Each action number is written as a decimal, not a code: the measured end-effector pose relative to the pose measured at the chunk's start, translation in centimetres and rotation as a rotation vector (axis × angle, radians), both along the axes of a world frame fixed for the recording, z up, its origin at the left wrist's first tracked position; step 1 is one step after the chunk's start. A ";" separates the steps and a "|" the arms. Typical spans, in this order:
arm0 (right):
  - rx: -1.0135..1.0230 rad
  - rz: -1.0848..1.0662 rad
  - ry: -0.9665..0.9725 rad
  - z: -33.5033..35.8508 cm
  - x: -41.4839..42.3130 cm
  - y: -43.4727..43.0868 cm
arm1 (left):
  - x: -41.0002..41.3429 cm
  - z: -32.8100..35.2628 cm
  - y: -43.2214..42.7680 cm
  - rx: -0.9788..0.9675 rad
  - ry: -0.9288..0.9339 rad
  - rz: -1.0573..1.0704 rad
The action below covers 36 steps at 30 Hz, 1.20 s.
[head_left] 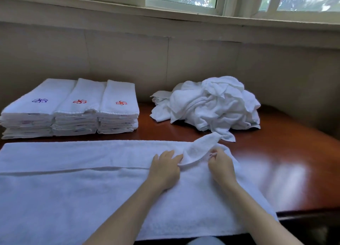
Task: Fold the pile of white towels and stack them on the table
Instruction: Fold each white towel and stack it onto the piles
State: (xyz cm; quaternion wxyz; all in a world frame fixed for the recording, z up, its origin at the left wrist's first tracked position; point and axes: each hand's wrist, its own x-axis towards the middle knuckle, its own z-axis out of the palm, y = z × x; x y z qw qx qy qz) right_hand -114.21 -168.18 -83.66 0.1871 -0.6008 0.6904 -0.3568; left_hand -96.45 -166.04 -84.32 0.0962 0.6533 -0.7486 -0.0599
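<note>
**Item 1.** Large white terry towel (73, 198), spread flat along the near edge of the glossy reddish-brown wooden table (279, 171). A long hem edge runs left to right across it. All entries below are placed relative to this towel.

**Item 2.** Raised flap (200, 148) of the same towel, at its far right corner, lifted clear of the flat cloth.

**Item 3.** Left hand (165, 169), on the towel's right half, just left of the flap. Its fingers (172, 155) are curled and pinch the flap's near edge.

**Item 4.** Right hand (221, 166), on the towel just right of the flap. Its fingers (218, 152) are curled close and pinch cloth beside a small red embroidered mark (213, 155).

**Item 5.** Crumpled pile of white towels (211, 106), unfolded, beyond the towel's far right corner. One trailing corner hangs down to just beside the flap.

**Item 6.** Three stacks of folded white towels (73, 115), beyond the towel's far left portion, side by side and touching, close to its far edge. The top towel of the leftmost stack bears a blue-purple embroidered flower (40, 100). The other two tops bear red flowers.

**Item 7.** Beige wall panels (128, 60), behind the pile and the stacks, with a white-framed window (184, 3) above them.
</note>
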 end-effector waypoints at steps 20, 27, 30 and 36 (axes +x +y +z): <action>0.736 0.519 -0.149 7.3 -5.9 -12.7 | -1.5 -1.1 -1.1 0.018 -0.040 0.076; 0.309 -0.140 -0.570 5.7 -7.7 -12.5 | -1.1 -0.6 -0.6 0.107 -0.051 -0.037; 0.433 -0.166 -0.573 4.8 -8.4 -11.2 | -1.0 -0.4 -0.4 0.134 -0.060 -0.095; 0.603 0.019 -0.015 5.9 -6.8 -9.2 | -1.1 -0.2 0.1 0.096 -0.039 -0.113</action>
